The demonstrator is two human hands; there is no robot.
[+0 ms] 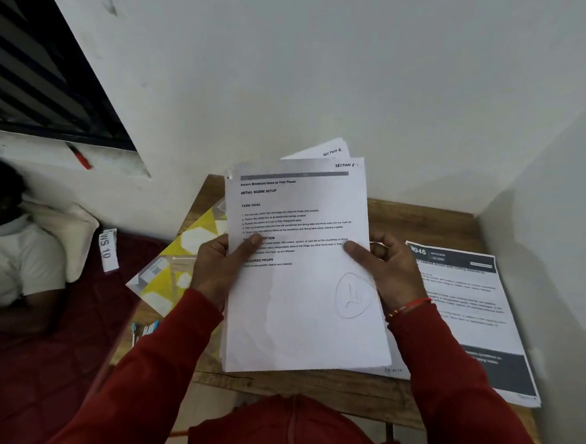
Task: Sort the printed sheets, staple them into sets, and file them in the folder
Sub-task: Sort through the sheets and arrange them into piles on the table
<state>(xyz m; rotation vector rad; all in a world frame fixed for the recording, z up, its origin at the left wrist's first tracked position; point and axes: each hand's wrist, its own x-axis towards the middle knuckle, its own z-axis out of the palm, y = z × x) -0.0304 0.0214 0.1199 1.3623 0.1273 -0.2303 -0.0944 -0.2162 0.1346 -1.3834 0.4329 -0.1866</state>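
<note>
Above a small wooden table [343, 389] set in a white-walled corner, a person in red sleeves holds a stack of printed sheets [301, 291] w/ both hands; the left hand [218, 268] grasps the stack's left edge, thumb pressed on the top page; the right hand [389, 272] grasps the right edge, thumb on the front & fingers curled behind. The top page is tilted a little, its foot toward the wearer; it reads "Return Breakfast Items to Their Places" w/ headings "INITIAL SCENE SETUP" & "TASK GOAL"; "SECTION 5" is handwritten at its top right corner; a pencilled circle sits near the right thumb. Behind it more sheets fan out, one marked "SECTION 6". A red thread bracelet [410, 306] circles the right wrist.

On the table at right lies another pile of printed pages [474, 322], flat, its top page w/ a dark header reading "KITCHEN" & a dark band at the foot; it lies just beside the held stack. At left a yellow-and-white patterned folder [179, 269] lies on the table's left edge, partly hidden by the left hand & the sheets. Beyond the table, far left, a second person in a white shirt [15, 259] lies on a dark red mattress [35, 377]; a paper tag [108, 250] reading "WS 10" lies near them; a red-handled tool [79, 156] rests on the window ledge.
</note>
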